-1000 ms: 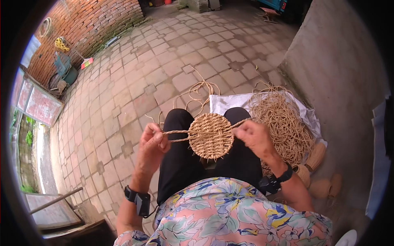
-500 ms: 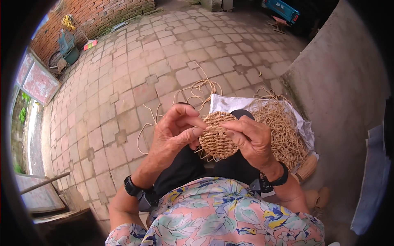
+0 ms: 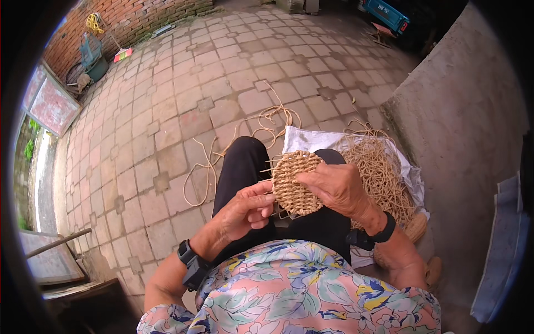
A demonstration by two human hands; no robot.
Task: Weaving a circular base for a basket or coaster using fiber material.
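Note:
A small oval piece of woven straw cord [image 3: 293, 186] is held up over my lap, with thin rods or stakes poking out past its left and lower edges. My right hand [image 3: 336, 189] grips its right side, thumb and fingers pinched on the weave. At the left edge is my left hand [image 3: 247, 209], its forefinger and thumb stretched toward the rim and the other fingers curled. Whether the left fingertips pinch a rod or strand there is hidden. Loose cord [image 3: 214, 161] trails over the paving beyond my left knee.
A big tangled heap of straw cord [image 3: 375, 172] lies on a white sack [image 3: 311, 139] to the right. Woven straw pieces [image 3: 416, 227] rest beside it. A concrete wall [image 3: 467, 111] rises at the right. Far left stand a broom [image 3: 123, 54] and a green bucket [image 3: 98, 69].
My left hand has come down from the upper left of the woven piece to its lower left edge. The right hand has turned, its back now facing up more, still gripping the piece.

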